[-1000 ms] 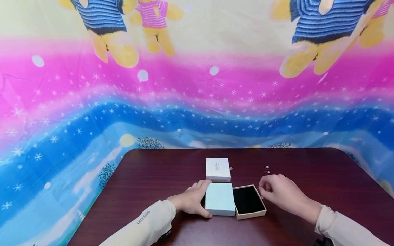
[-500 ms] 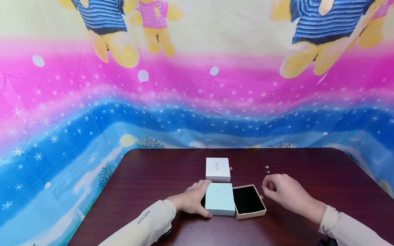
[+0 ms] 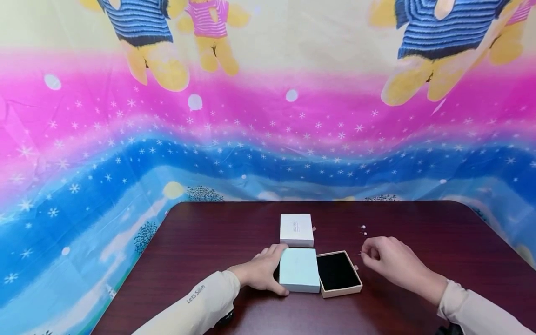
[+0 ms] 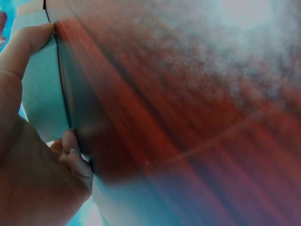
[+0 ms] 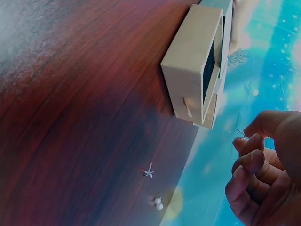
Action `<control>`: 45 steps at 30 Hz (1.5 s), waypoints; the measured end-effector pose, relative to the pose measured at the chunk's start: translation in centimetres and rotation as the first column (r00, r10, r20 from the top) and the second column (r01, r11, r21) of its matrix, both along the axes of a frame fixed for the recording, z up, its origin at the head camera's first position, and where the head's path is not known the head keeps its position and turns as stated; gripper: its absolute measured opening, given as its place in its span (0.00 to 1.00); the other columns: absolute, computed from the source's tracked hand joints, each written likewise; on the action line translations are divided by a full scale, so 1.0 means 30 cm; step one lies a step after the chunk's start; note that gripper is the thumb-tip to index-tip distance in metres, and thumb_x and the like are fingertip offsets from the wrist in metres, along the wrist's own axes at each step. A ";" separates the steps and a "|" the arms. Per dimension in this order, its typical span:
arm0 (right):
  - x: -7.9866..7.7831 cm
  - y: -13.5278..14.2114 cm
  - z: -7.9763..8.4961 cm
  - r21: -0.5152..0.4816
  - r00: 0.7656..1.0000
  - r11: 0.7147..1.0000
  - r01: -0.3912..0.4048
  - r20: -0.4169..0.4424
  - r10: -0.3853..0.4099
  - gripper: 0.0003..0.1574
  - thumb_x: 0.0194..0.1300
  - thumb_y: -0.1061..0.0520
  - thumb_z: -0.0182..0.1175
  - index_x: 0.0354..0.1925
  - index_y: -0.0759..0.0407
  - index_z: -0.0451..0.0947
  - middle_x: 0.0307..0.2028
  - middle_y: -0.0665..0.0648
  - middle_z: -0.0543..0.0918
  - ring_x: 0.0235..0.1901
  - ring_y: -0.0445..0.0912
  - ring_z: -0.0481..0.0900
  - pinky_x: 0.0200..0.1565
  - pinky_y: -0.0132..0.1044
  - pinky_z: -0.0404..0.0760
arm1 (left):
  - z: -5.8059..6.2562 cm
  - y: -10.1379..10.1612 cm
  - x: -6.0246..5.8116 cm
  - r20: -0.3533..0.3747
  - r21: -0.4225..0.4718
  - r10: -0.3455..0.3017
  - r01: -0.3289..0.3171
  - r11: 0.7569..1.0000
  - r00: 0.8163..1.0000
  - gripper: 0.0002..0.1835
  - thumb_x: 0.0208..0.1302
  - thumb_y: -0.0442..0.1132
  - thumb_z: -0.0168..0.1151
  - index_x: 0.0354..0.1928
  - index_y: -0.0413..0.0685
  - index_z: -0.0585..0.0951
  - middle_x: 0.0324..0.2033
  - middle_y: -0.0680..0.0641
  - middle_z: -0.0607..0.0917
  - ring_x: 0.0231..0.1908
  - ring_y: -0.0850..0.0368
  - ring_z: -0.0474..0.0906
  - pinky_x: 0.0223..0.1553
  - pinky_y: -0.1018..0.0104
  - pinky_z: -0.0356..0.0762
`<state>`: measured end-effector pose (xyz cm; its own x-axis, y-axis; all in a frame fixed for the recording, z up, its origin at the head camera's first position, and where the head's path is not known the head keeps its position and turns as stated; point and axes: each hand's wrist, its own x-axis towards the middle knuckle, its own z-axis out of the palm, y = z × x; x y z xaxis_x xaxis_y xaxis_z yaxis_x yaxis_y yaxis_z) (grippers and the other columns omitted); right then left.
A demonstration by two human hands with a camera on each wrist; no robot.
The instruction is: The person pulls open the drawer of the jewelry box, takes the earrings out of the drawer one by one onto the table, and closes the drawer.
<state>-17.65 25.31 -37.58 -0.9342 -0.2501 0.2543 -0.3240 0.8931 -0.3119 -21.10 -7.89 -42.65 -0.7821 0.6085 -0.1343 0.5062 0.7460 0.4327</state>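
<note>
My left hand [image 3: 261, 272] grips a pale blue box sleeve [image 3: 299, 271], thumb at its near corner and fingers along the far side. Against the sleeve's right side lies a beige box drawer [image 3: 341, 293] with black lining and a small pull tab [image 5: 187, 107]. Right of the drawer, above the table, my right hand [image 3: 389, 258] pinches a small earring between thumb and index finger. Only its thin post [image 5: 240, 132] shows clearly. Beyond that hand lie small earrings on the table, among them a starfish-shaped one [image 5: 149, 171] and a white pearl one [image 5: 158, 203].
A white lidded box [image 3: 296, 229] with printed lettering and a tab stands just behind the blue sleeve. The dark red wooden table [image 3: 201, 232] ends at a patterned cloth backdrop [image 3: 268, 125].
My right hand has moved a little to the right, away from the drawer, still pinching the earring; the drawer's tab has come into view. My left hand and the boxes stay put.
</note>
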 end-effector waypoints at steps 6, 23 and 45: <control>-0.004 0.008 -0.011 0.003 1.000 1.000 0.007 0.009 -0.007 0.08 0.56 0.56 0.66 0.24 0.43 0.78 0.13 0.38 0.67 0.15 0.31 0.60 0.20 0.28 0.60 | -0.001 -0.002 0.002 0.001 -0.002 0.001 -0.001 1.000 1.000 0.58 0.41 0.59 0.76 0.71 0.51 0.54 0.61 0.51 0.68 0.57 0.58 0.64 0.58 0.62 0.65; -0.010 0.058 -0.041 0.012 0.998 0.999 0.043 0.037 -0.044 0.06 0.57 0.55 0.65 0.26 0.43 0.79 0.15 0.39 0.69 0.16 0.31 0.61 0.21 0.29 0.60 | 0.001 0.000 -0.002 -0.007 -0.012 -0.004 0.004 1.000 1.000 0.58 0.40 0.60 0.76 0.71 0.53 0.53 0.62 0.52 0.67 0.57 0.59 0.64 0.59 0.61 0.65; -0.005 0.104 -0.080 0.033 0.984 0.996 0.077 0.158 -0.082 0.06 0.60 0.52 0.63 0.25 0.44 0.79 0.15 0.41 0.71 0.15 0.33 0.63 0.21 0.30 0.61 | 0.002 0.000 0.000 -0.003 -0.007 0.001 -0.001 1.000 1.000 0.58 0.40 0.60 0.76 0.71 0.52 0.53 0.62 0.52 0.68 0.56 0.59 0.64 0.59 0.61 0.64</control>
<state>-17.79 28.44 -39.97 -0.9794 -0.1783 0.0950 -0.1999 0.9228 -0.3293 -21.11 -7.90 -42.60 -0.7830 0.6069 -0.1363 0.5067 0.7494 0.4261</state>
